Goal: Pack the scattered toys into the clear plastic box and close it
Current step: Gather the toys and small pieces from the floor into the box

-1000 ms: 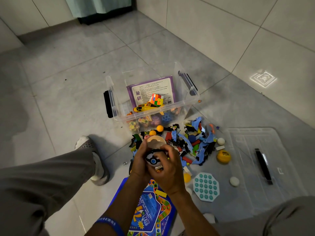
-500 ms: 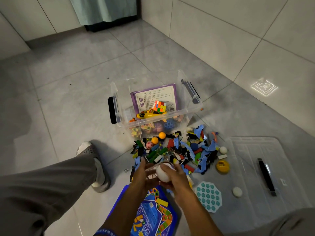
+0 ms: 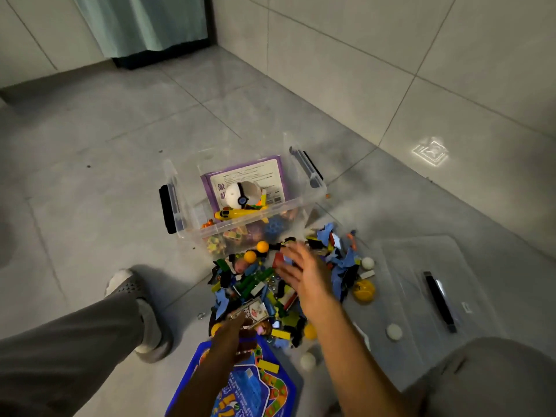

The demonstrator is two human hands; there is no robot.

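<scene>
The clear plastic box (image 3: pixel 177 203) stands open on the tiled floor. It holds a purple booklet (image 3: pixel 270 176), a yellow toy plane (image 3: pixel 237 213) and a white ball with a black band (image 3: pixel 240 194), which sits at or just above the top of the contents. In front of the box lies the pile of scattered toys (image 3: pixel 343 260): blue scraps, blocks, orange balls (image 3: pixel 262 246). My right hand (image 3: pixel 301 269) is stretched over the pile, fingers spread, holding nothing. Nearer to me, my left hand (image 3: pixel 231 332) hangs palm down beside a small picture card (image 3: pixel 254 311).
The clear lid (image 3: pixel 406 266) with its black handle (image 3: pixel 439 299) lies on the floor to the right. A blue game board (image 3: pixel 255 386) lies under my arms. A yellow ball (image 3: pixel 364 291) and white balls (image 3: pixel 394 331) sit nearby. My shoe (image 3: pixel 129 290) rests at left.
Both hands were holding the white ball over the pile. It has left them and now shows at the box. My right hand has swung forward and opened; the left has dropped.
</scene>
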